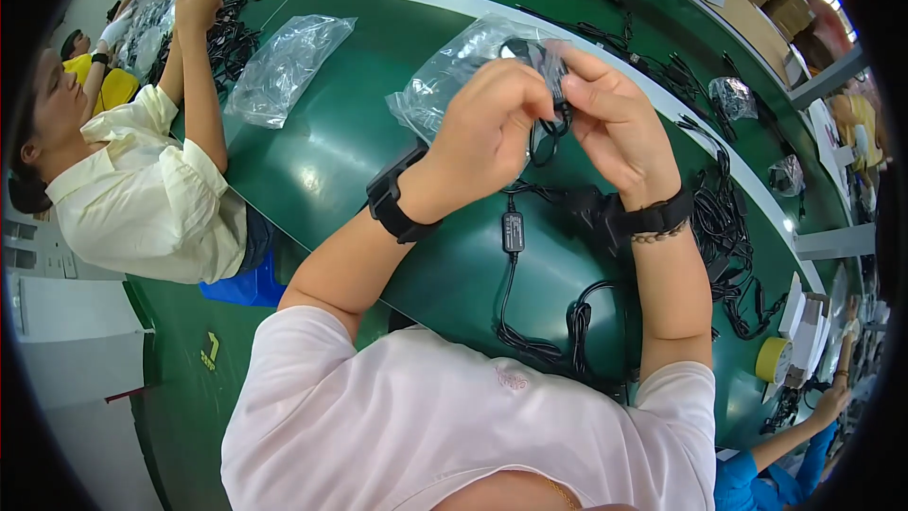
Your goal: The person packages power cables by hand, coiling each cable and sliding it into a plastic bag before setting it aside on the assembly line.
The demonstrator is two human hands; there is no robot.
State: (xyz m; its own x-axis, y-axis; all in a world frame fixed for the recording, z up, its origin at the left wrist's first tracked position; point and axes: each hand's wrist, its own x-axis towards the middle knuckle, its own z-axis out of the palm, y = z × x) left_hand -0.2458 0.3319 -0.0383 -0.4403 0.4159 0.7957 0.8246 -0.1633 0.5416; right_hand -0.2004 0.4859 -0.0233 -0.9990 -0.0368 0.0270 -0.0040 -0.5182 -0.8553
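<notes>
In front of my chest, above the green table (454, 284), both hands are raised and close together. My left hand (487, 128) is pinched on a coiled black cable (547, 144), part of which hangs in a loop below the fingers. My right hand (615, 123) grips the upper part of the same cable between thumb and fingers. Just behind my hands lies a clear plastic bag (430, 90). Below them, a black cable with a small labelled inline box (513, 232) rests on the tabletop. Both wrists wear black bands.
Another clear bag (288, 71) lies to the left, beside a person in a pale shirt (142, 189) who handles black cables. A heap of black cables (724, 227) sits to my right, near a yellow tape roll (774, 360). A white-edged strip (757, 185) curves along the table's far side.
</notes>
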